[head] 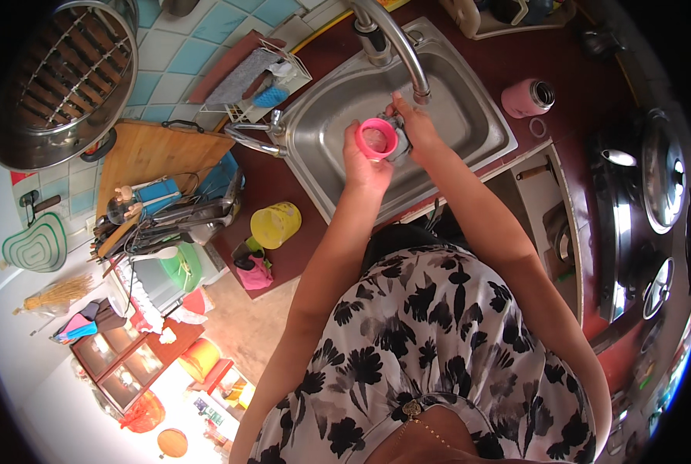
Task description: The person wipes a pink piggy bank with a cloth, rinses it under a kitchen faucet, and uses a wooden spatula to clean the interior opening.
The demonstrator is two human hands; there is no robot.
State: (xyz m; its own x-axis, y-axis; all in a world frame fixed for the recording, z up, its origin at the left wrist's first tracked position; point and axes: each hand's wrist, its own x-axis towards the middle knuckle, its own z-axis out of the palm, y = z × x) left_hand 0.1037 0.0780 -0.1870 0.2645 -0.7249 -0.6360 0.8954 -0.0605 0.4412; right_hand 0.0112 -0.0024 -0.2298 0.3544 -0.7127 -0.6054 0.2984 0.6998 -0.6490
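Note:
Over the stainless steel sink [467, 116], my left hand [366, 165] holds a pink round cup-like lid [376, 139], its open side facing up toward the camera. My right hand [418, 127] grips a grey cloth [399, 142] against the lid's right side. The curved metal faucet [406, 46] hangs just above my right hand; no water is plainly seen running from it. On the dark red counter right of the sink lies a pink insulated bottle [522, 100] with its mouth uncovered, and a thin pale ring [537, 127] is beside it.
Left of the sink are a yellow cup [276, 225], a pink cloth [255, 272], a second small tap [258, 139] and a wooden cutting board [142, 159]. A wire rack [296, 69] with cloths stands behind. A lidded pan [663, 174] sits at the far right, and an open cabinet lies below the counter.

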